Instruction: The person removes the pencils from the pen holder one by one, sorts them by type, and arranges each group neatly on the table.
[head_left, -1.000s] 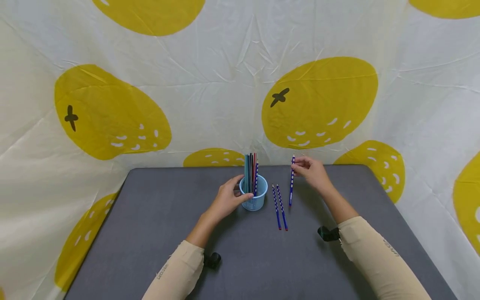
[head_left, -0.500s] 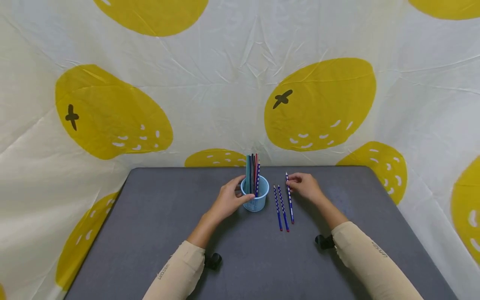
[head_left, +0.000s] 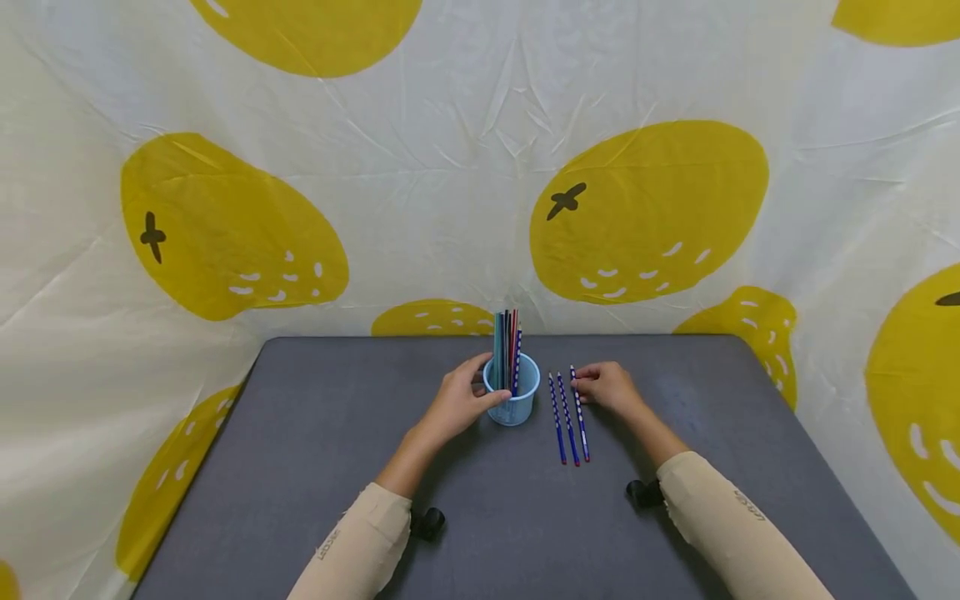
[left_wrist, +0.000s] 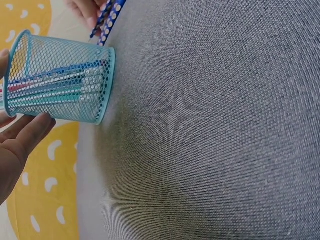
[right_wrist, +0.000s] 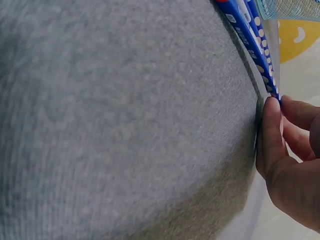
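Note:
My left hand (head_left: pixel 454 403) grips a light blue mesh pencil cup (head_left: pixel 513 411), thumb at its near rim and fingers round its left side. Upright in the cup stand several pencils (head_left: pixel 505 350), teal, black, red and one blue with white dots. To the right of it, two blue dotted pencils (head_left: pixel 558 425) lie side by side on the table. A third blue dotted pencil (head_left: pixel 581 427) lies close beside them, its pointed end pinched between the thumb and fingers of my right hand (head_left: pixel 609 388). In the right wrist view that hand (right_wrist: pixel 292 165) is low against the tabletop.
The grey tabletop (head_left: pixel 315 467) ends at a far edge just behind the cup. A white cloth (head_left: pixel 435 233) with yellow fruit prints hangs behind it and down the sides. A black wrist camera (head_left: pixel 429 525) sits at each sleeve cuff.
My right hand has brought the third pencil down and toward me, from raised to lying beside the other two. The left hand keeps its grip on the cup.

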